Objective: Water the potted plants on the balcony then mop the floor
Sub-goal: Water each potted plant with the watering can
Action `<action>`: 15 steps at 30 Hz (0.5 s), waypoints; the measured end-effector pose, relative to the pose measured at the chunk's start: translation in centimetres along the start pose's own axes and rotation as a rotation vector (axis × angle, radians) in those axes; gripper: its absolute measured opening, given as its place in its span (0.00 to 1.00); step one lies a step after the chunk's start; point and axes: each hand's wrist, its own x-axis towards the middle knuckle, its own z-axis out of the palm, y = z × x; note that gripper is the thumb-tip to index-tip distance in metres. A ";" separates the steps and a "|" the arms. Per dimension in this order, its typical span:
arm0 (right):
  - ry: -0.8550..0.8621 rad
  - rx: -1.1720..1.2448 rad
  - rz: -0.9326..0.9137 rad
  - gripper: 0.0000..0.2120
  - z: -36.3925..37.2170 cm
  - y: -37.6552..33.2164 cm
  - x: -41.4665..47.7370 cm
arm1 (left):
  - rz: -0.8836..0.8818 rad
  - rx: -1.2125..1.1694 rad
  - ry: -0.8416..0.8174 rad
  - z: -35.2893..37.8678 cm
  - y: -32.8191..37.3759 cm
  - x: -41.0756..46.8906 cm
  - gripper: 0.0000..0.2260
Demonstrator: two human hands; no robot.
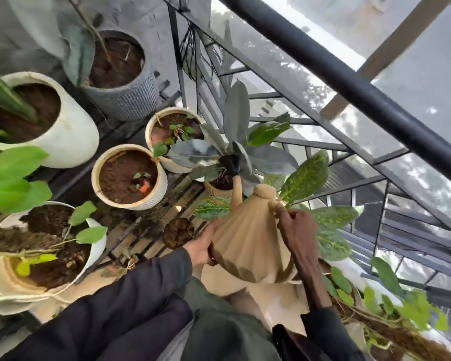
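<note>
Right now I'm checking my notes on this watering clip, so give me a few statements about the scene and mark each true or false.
1. Both hands hold the beige ribbed watering can. True: the left hand supports its side, the right hand grips the handle.
2. The can's black spout head points at the grey textured pot. False: it sits over the small tan pot of the dark-leaved plant by the railing.
3. The large white pot holds bare soil only. False: green leaves rise from it.
4. The black metal railing runs beside the plants. True.
</note>
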 end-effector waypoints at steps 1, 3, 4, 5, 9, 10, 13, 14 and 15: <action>0.002 0.008 -0.011 0.31 0.0 -0.4 -0.1 | -0.012 0.024 -0.002 -0.1 0.2 -0.2 0.36; 0.007 0.001 -0.016 0.31 0.0 -1.0 -0.2 | -0.036 0.059 -0.008 -0.2 0.7 -0.5 0.36; 0.007 -0.007 -0.011 0.31 0.0 -1.3 -0.2 | -0.047 0.064 -0.010 -0.3 0.8 -0.5 0.36; 0.010 -0.010 -0.007 0.31 0.0 -1.6 -0.3 | -0.056 0.072 -0.011 -0.3 1.0 -0.4 0.36; 0.012 -0.018 0.004 0.31 0.1 -2.6 -0.3 | -0.074 0.083 -0.032 -0.5 1.9 -0.6 0.35; 0.011 -0.015 0.013 0.32 0.0 -2.8 -0.3 | -0.080 0.078 -0.039 -0.4 2.1 -0.8 0.35; 0.010 0.004 0.030 0.31 -0.2 -3.3 -0.1 | -0.083 0.087 -0.038 -0.3 2.5 -1.1 0.34; 0.010 0.013 0.033 0.31 -0.3 -3.4 0.0 | -0.080 0.104 -0.036 -0.2 2.6 -1.2 0.35; 0.008 0.022 0.033 0.32 -0.4 -3.4 0.1 | -0.077 0.113 -0.042 -0.1 2.7 -1.3 0.35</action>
